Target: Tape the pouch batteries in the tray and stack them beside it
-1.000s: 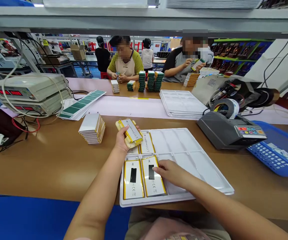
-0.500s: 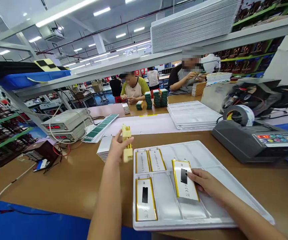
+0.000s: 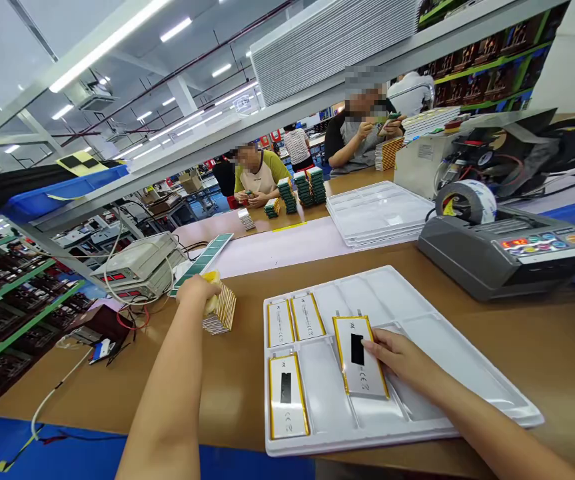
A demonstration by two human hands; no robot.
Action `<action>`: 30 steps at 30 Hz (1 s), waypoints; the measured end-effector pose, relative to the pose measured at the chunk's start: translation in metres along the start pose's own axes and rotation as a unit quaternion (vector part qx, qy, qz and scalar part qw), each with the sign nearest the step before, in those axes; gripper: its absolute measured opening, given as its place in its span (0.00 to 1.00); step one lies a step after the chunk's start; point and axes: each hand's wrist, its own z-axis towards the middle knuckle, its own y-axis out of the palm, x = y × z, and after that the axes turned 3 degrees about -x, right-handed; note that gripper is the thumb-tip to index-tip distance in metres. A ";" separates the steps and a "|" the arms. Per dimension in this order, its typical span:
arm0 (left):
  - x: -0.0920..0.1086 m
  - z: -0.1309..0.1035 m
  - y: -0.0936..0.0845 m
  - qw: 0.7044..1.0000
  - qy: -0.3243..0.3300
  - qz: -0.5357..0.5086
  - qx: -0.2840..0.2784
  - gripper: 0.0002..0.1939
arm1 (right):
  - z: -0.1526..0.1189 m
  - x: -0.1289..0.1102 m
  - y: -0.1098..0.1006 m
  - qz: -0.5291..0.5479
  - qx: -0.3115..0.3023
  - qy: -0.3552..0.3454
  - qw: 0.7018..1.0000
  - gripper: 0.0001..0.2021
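Observation:
My right hand (image 3: 392,357) grips a flat pouch battery (image 3: 360,363) by its right edge, thumb on top near a black tape patch. This battery is white with yellow edges and is held tilted over a white plastic tray (image 3: 327,445). Left of it, another battery with black tape (image 3: 287,420) lies in a front compartment. Two batteries without black tape, one of them this battery (image 3: 308,319), lie in the back compartments. My left hand (image 3: 197,291) is closed around a pale yellow plastic fixture (image 3: 212,305), partly hidden, at a stack of thin white pieces (image 3: 223,312).
A grey tape dispenser (image 3: 507,253) stands at the right. Stacked white trays (image 3: 380,213) lie behind my tray. Two instruments with red displays (image 3: 137,263) and a green-and-white strip (image 3: 207,257) are at the left. Co-workers sit across, near green stacks (image 3: 310,187).
My left hand has moved left and down with the yellow fixture to the stack, and the fixture is now mostly covered. The right hand still holds the battery over the tray. The view has shifted.

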 end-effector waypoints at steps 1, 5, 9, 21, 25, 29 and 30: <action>0.000 0.002 0.001 1.000 -0.005 0.000 -0.006 0.23 | -0.001 -0.001 0.000 -0.011 0.003 0.000 1.000 0.18; 0.000 0.009 0.000 0.999 -0.016 -0.008 -0.027 0.23 | -0.002 -0.004 0.000 -0.048 0.013 -0.004 0.999 0.19; -0.001 0.008 -0.003 0.999 -0.014 -0.015 -0.039 0.22 | -0.002 -0.002 -0.001 -0.061 0.015 0.003 0.998 0.20; -0.002 -0.046 -0.013 0.934 0.088 -0.326 0.116 0.32 | -0.003 -0.004 -0.001 -0.049 0.012 0.058 0.997 0.21; 0.022 -0.075 0.044 0.612 0.202 -0.724 -0.248 0.28 | 0.008 -0.019 0.000 -0.044 0.024 0.089 0.995 0.20; 0.043 -0.084 0.102 0.364 0.190 -0.773 -0.484 0.27 | 0.040 -0.063 0.012 -0.082 0.038 0.038 0.995 0.15; 0.046 -0.084 0.111 0.330 0.186 -0.777 -0.503 0.30 | 0.052 -0.075 0.018 -0.099 0.038 0.016 0.994 0.13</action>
